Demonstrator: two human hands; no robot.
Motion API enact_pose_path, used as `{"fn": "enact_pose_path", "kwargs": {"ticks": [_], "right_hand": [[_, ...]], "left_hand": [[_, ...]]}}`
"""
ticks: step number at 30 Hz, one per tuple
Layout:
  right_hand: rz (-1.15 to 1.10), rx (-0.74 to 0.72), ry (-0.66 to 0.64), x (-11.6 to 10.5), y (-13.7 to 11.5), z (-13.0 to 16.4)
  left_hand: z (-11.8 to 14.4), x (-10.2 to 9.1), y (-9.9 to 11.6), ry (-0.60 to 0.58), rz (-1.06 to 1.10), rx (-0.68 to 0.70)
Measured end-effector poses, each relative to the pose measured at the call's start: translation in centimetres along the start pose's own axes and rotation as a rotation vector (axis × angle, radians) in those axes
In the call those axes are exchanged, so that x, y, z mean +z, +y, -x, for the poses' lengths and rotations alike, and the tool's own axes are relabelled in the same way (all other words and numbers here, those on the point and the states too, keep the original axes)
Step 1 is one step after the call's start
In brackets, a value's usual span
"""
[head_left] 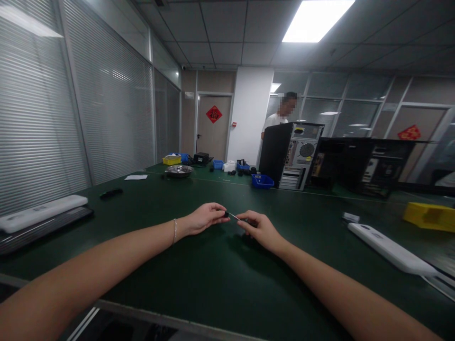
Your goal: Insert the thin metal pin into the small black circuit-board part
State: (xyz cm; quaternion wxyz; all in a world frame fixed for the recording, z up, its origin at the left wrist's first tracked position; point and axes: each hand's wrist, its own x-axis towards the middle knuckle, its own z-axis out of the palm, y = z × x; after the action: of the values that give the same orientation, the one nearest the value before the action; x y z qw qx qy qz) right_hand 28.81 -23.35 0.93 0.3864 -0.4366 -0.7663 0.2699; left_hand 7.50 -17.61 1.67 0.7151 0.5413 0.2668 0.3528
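Above the green tabletop (199,289), my left hand (205,219) pinches a small black piece (226,214) between thumb and fingers. Its exact kind is too small to make out. Facing it, my right hand (262,230) is closed on a thin metal rod (233,216) that slants up towards the black piece. The rod's tip reaches the piece or stops just short; I cannot tell which. Whatever handle the rod has is hidden in my right fingers.
A white bar-shaped device (391,248) lies right, before a yellow bin (430,216). Another white bar (44,213) is at left. Farther back are a metal bowl (179,171), a blue bin (262,181), computer cases (292,156) and a person (275,119) behind them.
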Motion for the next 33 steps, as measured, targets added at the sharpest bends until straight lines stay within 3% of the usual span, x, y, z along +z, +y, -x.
{"fn": "enact_pose_path", "kwargs": {"ticks": [9, 14, 20, 29, 33], "right_hand": [[0.150, -0.067, 0.046, 0.1, -0.1, 0.2], [0.201, -0.088, 0.054, 0.0, -0.3, 0.2], [0.267, -0.238, 0.141, 0.8, -1.8, 0.3], [0.335, -0.271, 0.074, 1.7, -2.2, 0.3], [0.325, -0.271, 0.073, 1.6, -2.2, 0.2]], "left_hand": [[0.2, 0.2, -0.5, -0.097, -0.195, 0.062], [0.0, 0.1, -0.7, -0.074, -0.221, 0.088], [0.5, 1.0, -0.6, -0.119, -0.224, 0.086], [0.3, 1.2, -1.4, -0.025, -0.328, 0.114], [0.3, 1.3, -1.1, -0.084, -0.275, 0.090]]}}
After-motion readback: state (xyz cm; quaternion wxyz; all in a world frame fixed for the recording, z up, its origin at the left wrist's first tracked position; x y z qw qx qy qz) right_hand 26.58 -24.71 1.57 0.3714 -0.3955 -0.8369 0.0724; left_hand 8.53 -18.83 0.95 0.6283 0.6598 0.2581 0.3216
